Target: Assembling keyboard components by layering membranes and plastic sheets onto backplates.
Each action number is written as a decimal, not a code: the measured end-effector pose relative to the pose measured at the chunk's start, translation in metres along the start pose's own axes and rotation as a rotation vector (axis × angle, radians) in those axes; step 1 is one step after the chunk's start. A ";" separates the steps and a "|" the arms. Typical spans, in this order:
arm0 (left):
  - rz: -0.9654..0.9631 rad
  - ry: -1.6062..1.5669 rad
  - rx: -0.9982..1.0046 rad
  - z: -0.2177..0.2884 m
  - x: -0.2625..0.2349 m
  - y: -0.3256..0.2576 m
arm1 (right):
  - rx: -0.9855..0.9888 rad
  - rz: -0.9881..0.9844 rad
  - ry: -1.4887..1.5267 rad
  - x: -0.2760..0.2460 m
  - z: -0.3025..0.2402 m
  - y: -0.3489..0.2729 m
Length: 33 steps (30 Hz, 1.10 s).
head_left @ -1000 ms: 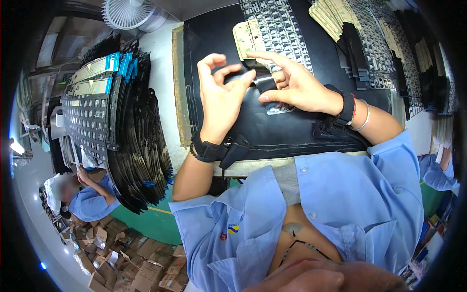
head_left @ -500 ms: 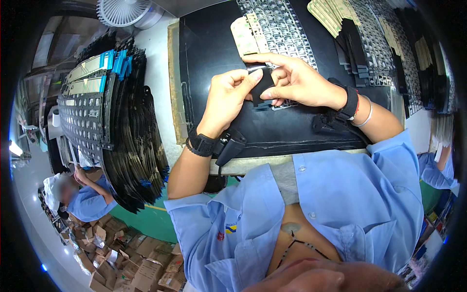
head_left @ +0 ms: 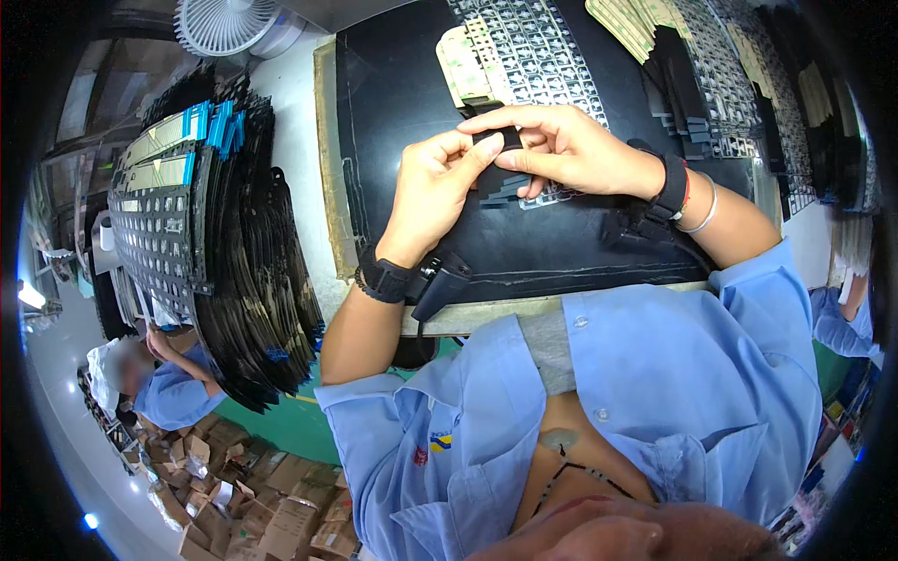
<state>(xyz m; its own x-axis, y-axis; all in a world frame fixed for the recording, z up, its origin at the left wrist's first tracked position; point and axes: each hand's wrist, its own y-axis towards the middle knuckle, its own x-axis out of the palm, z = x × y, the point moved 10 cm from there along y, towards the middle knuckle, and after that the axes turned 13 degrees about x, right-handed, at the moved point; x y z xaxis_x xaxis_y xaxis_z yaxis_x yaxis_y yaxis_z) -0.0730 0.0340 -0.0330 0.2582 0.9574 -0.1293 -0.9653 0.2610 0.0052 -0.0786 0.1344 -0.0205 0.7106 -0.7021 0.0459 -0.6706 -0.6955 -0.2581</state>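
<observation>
A small black strip (head_left: 493, 140) is being pinched between both hands above the black work mat (head_left: 393, 112). It is being gripped by the thumb and forefinger of the left hand (head_left: 432, 192) at its near edge, while the fingertips of the right hand (head_left: 561, 150) are being pressed together on its far edge. Directly beneath the hands, a little stack of similar black strips (head_left: 505, 187) is being kept on the mat, touching a perforated grey sheet (head_left: 533, 56) that lies further back. Pale backing sheets (head_left: 463, 61) are being left just beside that grey sheet. To the left, a tall fanned pile of black perforated panels (head_left: 215, 252) is being stored, apparently waiting or finished; which cannot be told. Judging by the stack still under the hands, the work is only partly through: one strip is being handled, several are being left for later. A white fan (head_left: 224, 21) is standing at the mat's far corner.
</observation>
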 end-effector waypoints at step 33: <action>-0.365 0.010 0.504 0.089 0.048 -0.043 | -0.052 0.319 0.045 -0.074 -0.039 -0.063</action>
<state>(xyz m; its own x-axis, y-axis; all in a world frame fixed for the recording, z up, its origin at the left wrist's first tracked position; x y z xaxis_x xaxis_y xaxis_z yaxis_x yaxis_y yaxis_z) -0.0156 0.0798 0.0485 0.5655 0.7949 -0.2200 -0.6772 0.5997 0.4263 -0.0973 0.2238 0.0302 0.4537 -0.8911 0.0136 -0.8686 -0.4455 -0.2172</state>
